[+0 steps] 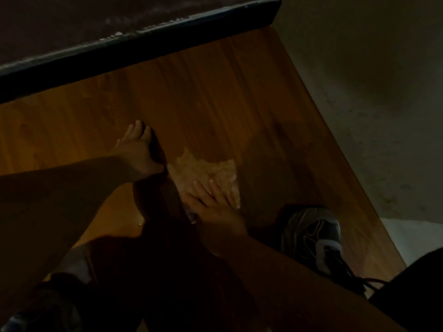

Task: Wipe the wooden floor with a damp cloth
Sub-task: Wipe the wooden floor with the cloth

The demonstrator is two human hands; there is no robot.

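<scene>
— Forearms are lying closest to the lens, is that right?
— Yes. A left forearm (60, 200) is reaching in from the left and a right forearm (287, 271) from the lower right, both in deep shadow.
— What are the hands doing?
— The left hand (137, 149) is resting flat on the wooden floor (215, 92), fingers straight and spread, holding nothing. It seems to be bracing the person. The right hand (215, 204) is pressing straight fingers down on a pale orange cloth (203, 168), not gripping it.
— Where is the cloth lying?
— It is lying spread flat on the boards, just right of the left hand, near a grey shoe (314, 233) and well short of the dark skirting (143, 41).
— Which way is it pointing?
— Its long axis appears to be running left to right, across the board grain, with its ragged far edge facing the skirting. Its near part is hiding under the hand.
— Which step is this?
— Wiping is looking under way. Next, I judge, the palm is going to need steady downward pressure while sliding the cloth over unwiped boards toward the skirting.
</scene>
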